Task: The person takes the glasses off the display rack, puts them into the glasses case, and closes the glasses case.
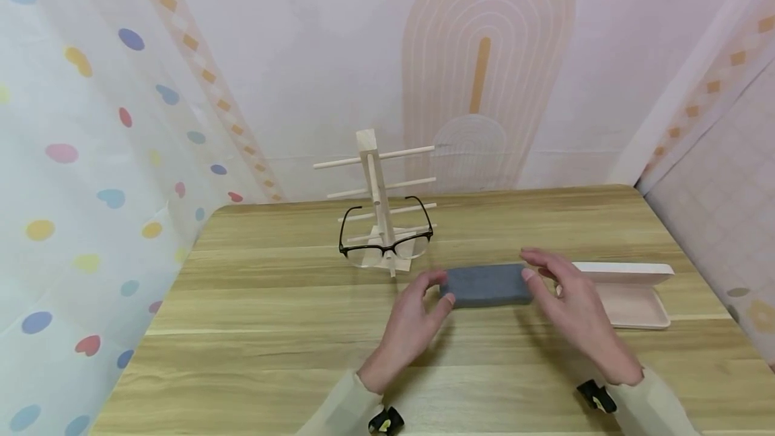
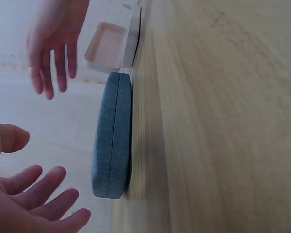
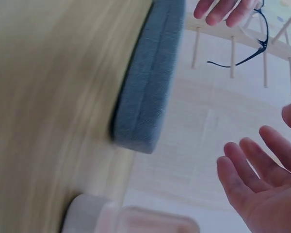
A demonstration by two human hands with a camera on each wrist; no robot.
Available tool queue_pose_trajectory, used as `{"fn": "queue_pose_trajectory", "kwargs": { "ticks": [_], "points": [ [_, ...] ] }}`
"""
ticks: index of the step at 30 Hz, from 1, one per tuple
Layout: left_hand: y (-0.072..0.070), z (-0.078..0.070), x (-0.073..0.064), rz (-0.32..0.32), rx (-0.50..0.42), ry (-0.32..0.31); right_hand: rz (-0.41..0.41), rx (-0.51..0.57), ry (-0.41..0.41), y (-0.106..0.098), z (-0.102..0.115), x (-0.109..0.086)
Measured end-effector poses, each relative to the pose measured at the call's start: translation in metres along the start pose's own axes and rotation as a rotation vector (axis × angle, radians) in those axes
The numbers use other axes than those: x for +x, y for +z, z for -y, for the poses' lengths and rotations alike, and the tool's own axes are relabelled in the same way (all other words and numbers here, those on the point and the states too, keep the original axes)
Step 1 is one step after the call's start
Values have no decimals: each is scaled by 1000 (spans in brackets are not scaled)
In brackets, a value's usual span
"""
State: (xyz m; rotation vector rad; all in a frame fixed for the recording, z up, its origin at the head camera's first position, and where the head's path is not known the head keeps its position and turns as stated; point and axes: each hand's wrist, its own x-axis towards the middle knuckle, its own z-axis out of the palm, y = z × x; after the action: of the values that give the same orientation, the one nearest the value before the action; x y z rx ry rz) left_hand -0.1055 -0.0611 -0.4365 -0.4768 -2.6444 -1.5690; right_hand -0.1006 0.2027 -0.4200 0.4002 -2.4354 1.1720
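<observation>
A closed blue-grey glasses case [image 1: 487, 286] lies flat on the wooden table, its seam showing along the side in the left wrist view. By its left end is my left hand [image 1: 414, 311], fingers spread and relaxed. My right hand [image 1: 572, 301] is at the other end, its fingers loosely bent. Both wrist views show a gap between the case [image 2: 111, 141] and the nearer hand, so neither grips it. Behind the case, black-rimmed eyeglasses [image 1: 389, 248] hang on a wooden display stand [image 1: 366, 142] with several pegs.
To the right, partly behind my right hand, sits a pale pink glasses case [image 1: 636, 308] with its lid raised. The table [image 1: 254, 348] ends at a patterned curtain [image 1: 303, 52] at the back and left.
</observation>
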Motion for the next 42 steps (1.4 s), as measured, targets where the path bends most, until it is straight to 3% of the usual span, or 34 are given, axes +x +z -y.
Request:
{"fn": "queue_pose_trajectory", "kwargs": {
  "ticks": [5, 13, 20, 27, 34, 42],
  "points": [
    [0, -6, -5, -62, 4, 61, -56, 39, 24, 0, 9, 2],
    [-6, -18, -13, -143, 6, 134, -88, 90, -8, 5, 23, 7],
    [-15, -21, -18, -254, -37, 256, -107, 94, -45, 6, 31, 10],
    [-30, -24, -17, -337, -69, 380, -134, 77, -130, 10, 31, 13],
    [-50, -23, -18, -437, -37, 487, -154, 63, -195, 15, 33, 16],
    [-73, -18, -21, -516, 11, 500, -168, 98, -276, 20, 39, 19]
  ]
}}
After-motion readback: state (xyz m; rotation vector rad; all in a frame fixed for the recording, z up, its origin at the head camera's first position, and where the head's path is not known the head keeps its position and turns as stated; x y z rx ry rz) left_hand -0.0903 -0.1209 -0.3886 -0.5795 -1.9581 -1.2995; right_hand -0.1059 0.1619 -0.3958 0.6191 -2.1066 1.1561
